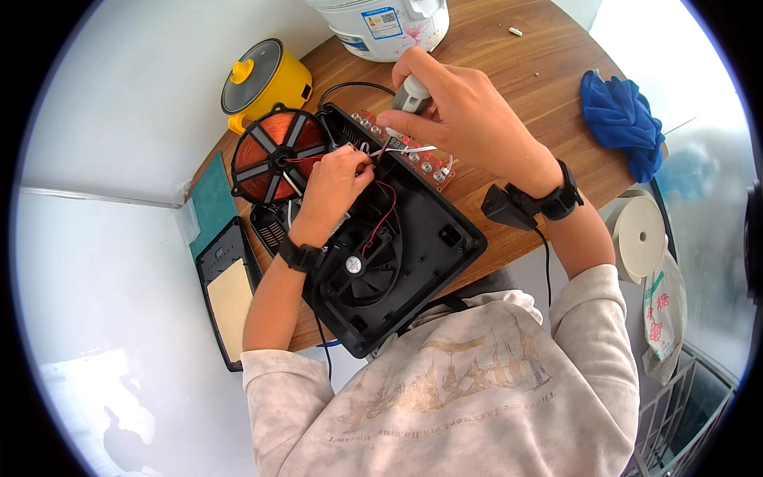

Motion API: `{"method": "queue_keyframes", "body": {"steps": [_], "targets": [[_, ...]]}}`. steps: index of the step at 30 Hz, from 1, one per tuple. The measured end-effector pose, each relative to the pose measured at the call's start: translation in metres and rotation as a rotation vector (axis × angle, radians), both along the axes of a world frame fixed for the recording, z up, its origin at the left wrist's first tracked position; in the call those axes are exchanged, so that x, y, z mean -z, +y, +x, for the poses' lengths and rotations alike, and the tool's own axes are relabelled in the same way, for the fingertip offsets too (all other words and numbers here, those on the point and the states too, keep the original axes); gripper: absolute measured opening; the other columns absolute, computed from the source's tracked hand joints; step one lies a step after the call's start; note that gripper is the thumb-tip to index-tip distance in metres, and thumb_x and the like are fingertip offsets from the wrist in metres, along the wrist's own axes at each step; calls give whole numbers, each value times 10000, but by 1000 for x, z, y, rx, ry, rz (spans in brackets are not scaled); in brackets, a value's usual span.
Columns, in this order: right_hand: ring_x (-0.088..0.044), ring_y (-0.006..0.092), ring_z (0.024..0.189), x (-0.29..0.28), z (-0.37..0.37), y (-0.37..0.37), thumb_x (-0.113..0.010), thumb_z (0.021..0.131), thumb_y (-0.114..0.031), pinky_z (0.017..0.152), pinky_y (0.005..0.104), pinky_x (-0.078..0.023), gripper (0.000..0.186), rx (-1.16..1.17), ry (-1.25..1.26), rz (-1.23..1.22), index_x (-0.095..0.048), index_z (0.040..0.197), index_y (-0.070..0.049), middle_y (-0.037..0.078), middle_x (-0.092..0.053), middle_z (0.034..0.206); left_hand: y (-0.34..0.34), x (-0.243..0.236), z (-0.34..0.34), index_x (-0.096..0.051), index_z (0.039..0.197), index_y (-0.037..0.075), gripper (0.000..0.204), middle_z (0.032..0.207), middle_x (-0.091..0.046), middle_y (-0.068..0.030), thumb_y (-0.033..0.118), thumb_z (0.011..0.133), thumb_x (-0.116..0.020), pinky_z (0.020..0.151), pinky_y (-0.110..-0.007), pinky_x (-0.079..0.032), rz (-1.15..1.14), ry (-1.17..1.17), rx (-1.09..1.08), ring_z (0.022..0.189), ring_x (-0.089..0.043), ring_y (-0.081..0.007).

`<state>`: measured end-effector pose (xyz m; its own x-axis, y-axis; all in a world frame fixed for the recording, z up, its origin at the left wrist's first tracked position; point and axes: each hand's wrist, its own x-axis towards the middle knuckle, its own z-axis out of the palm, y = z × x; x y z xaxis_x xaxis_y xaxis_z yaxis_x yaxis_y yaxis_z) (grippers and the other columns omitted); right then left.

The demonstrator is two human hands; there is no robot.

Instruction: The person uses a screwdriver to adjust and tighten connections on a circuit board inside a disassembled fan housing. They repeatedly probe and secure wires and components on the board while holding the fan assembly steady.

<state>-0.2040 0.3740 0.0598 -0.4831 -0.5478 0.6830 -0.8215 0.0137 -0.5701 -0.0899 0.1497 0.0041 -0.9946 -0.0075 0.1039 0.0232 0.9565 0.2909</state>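
Note:
An opened induction cooker lies tilted on the table, its black plastic housing [433, 238] holding a black fan [366, 266]. Over its far left end rests the round copper coil [269, 147], with red and white wires running from it. My left hand [338, 187] is closed in a pinch over the housing beside the wires; what sits between its fingertips is hidden. My right hand [473, 119] grips a chunky grey-handled tool [411, 94], its lower end close to my left fingertips. A red circuit board [429, 164] with round buttons and a small display lies past the housing's far edge.
A yellow electric pot [288, 83] and a white appliance [389, 36] stand at the back. At left, a black-framed panel [226, 298] leans over a green mat [213, 195]. A blue cloth [621, 119] hangs over the right edge; a small metal piece [515, 32] lies farther back.

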Motion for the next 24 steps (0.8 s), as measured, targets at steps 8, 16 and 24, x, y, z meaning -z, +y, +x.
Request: {"method": "queue_keyframes", "body": {"steps": [8,16,24], "targets": [[-675,230,625,3,-1,-2,-822,875,-294,571,319,-517,409,-19,24,-21,-539,1065,-67,111,-627,698,0,3,0,-695,908,2,134,868,-659,-160,109,832,-723,718,-440,-531,34,-2,-20,801,-656,-383],[-641,376,659,3,-1,2,-796,877,-253,591,429,-492,413,-25,-34,2,-500,1064,-33,168,-627,709,-7,-3,-4,-686,893,-18,116,809,-643,-91,98,886,-690,611,-296,-531,308,-153,-97,609,-701,-177],[-627,371,662,4,-1,-1,-783,887,-251,591,432,-482,398,-47,-30,37,-492,1053,-36,161,-619,712,-19,-2,-2,-693,900,-14,114,827,-661,-90,100,887,-693,622,-277,-513,228,-86,-34,639,-685,-156]]}}
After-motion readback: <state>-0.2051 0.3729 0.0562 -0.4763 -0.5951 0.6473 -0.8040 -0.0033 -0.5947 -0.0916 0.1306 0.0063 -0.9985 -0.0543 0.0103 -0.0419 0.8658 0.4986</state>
